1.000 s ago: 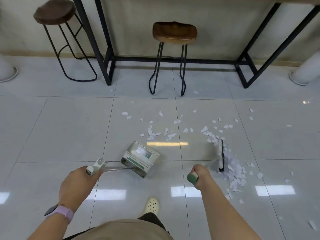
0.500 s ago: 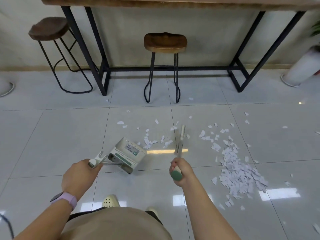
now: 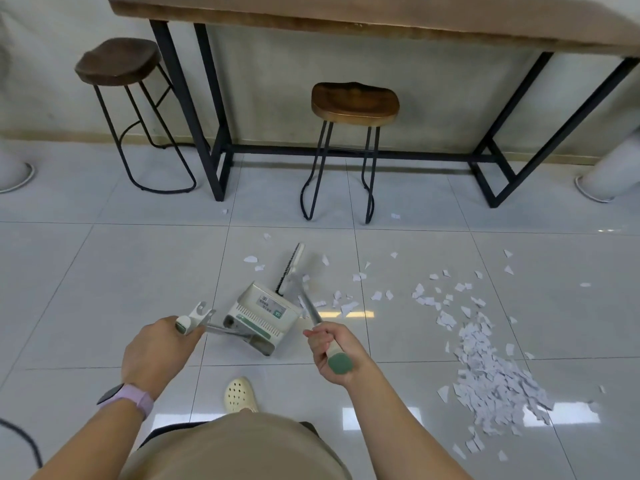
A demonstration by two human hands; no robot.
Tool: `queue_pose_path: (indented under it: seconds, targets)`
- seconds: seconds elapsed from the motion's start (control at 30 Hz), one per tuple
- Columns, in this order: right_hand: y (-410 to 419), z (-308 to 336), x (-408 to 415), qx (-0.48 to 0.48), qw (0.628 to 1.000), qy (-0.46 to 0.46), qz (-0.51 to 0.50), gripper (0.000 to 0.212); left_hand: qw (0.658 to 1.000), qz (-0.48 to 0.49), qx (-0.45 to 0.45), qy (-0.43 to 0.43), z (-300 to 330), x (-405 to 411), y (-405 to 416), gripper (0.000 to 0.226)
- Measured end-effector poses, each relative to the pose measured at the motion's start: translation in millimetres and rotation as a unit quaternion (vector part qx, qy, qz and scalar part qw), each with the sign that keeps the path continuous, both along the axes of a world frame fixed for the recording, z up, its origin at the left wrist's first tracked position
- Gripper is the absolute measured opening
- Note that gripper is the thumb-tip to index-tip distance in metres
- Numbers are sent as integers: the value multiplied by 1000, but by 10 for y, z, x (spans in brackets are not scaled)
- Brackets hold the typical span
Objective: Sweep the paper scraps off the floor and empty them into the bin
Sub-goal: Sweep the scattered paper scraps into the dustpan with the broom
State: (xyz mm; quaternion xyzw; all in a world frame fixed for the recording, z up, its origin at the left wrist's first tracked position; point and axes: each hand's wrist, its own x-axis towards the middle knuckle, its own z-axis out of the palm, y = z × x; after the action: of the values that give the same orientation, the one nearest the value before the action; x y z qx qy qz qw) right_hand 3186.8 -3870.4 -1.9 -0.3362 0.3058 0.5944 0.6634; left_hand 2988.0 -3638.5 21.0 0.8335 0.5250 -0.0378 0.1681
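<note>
Broom point(image 3: 313, 315) swung left beside dustpan point(image 3: 263, 315); right hand point(image 3: 332, 351), left hand point(image 3: 156, 351) clench handles.

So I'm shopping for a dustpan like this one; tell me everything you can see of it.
The dustpan is a boxy cream-white plastic pan with a green strip, a ribbed slotted panel and a small printed label on its upturned back. A thin metal handle runs from it to a white and green grip held by the left hand. It sits tilted on the tiled floor, left of the paper scraps, with the broom beside it. Its inside is hidden.
</note>
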Motion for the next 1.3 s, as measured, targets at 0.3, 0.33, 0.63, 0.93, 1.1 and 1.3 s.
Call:
queue_pose_path:
  seconds: [0.3, 0.33, 0.63, 0.93, 1.1, 1.3]
  targets:
    - [1035, -306, 131, -13, 998, 52, -29, 32, 999, -15, -15, 38, -87, 132, 1028, 42]
    - [1092, -354, 162, -27, 998, 49, -26, 32, 999, -20, -14, 41, -123, 153, 1090, 43]
    - [415, -544, 520, -72, 979, 104, -163, 75, 995, -74, -33, 57, -368, 474, 1375, 47]
    - [174, -408, 754, -266, 952, 10, -153, 12, 995, -63, -68, 25, -427, 769, 1390, 50]
    - [591, -318, 947, -373, 920, -104, -64, 22, 997, -24, -73, 4, -407, 834, 1298, 54]
    - [726, -169, 1207, -382, 904, -165, -101, 18, 994, 57, -89, -22, -344, 921, 1261, 59]
